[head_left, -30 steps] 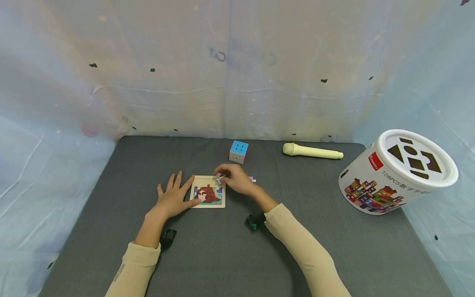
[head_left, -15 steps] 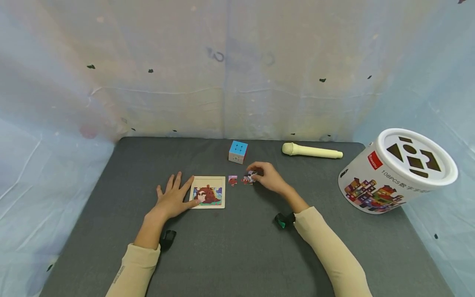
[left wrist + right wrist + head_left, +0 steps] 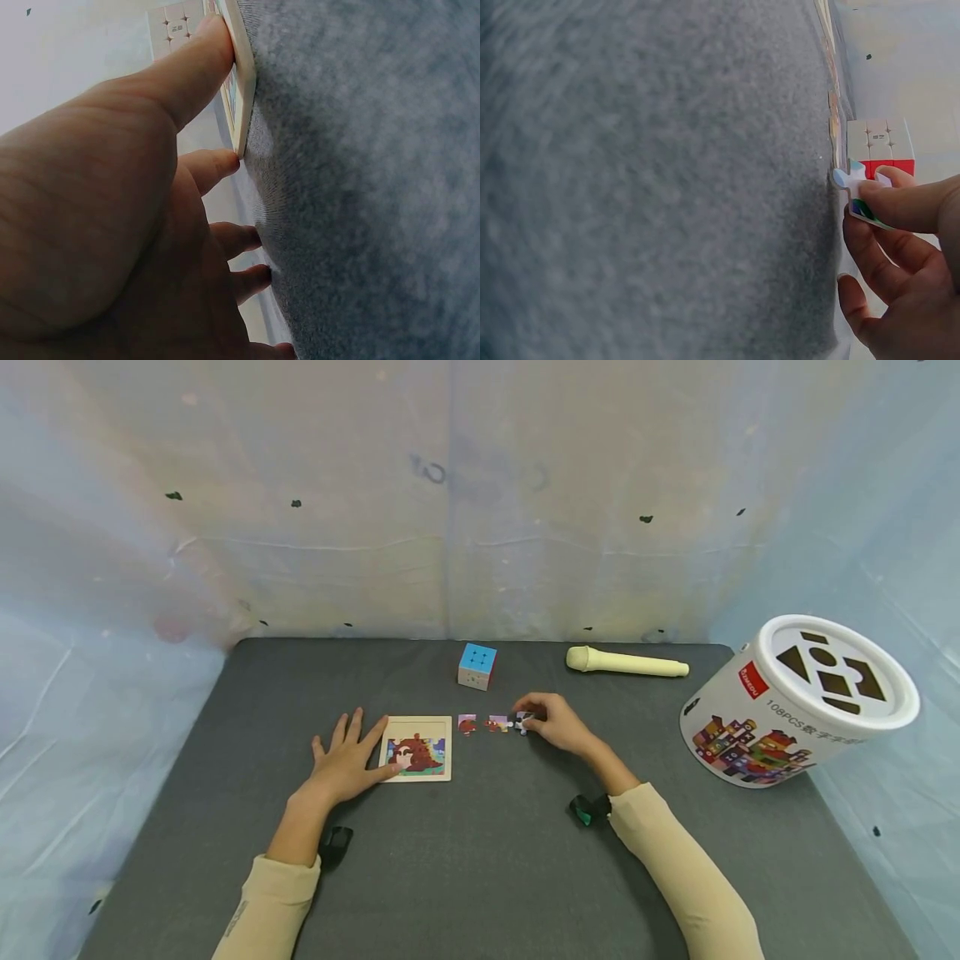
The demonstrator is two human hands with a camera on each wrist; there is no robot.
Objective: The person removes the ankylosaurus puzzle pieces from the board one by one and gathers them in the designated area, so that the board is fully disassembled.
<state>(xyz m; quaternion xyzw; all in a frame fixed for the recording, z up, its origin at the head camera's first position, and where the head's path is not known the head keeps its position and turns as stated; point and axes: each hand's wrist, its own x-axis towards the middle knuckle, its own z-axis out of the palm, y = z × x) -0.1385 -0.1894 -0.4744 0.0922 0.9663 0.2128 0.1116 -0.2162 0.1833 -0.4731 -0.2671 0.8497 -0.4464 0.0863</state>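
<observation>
A wooden puzzle frame (image 3: 414, 778) with a partly filled red animal picture lies left of centre. My left hand (image 3: 342, 770) is spread at its left side, thumb resting on the lower left of the frame, fingers straight on the table. Right of the frame lie two loose puzzle pieces, one (image 3: 467, 724) nearer and another (image 3: 497, 723) beyond it. My right hand (image 3: 557, 723) pinches a further puzzle piece (image 3: 522, 722) between thumb and fingers, just right of the second one. In the right wrist view that piece (image 3: 859, 196) stands tilted in the fingertips.
A cube puzzle with a blue top (image 3: 477, 666) stands behind the loose pieces. A pale yellow microphone-shaped object (image 3: 627, 662) lies at the back right. The large white tub (image 3: 795, 710) stands at the right on the dark grey table (image 3: 465, 877).
My right hand has moved right from above the frame, past the loose pieces, with a puzzle piece in its fingers. The two pieces now show uncovered. My left hand has stayed in place.
</observation>
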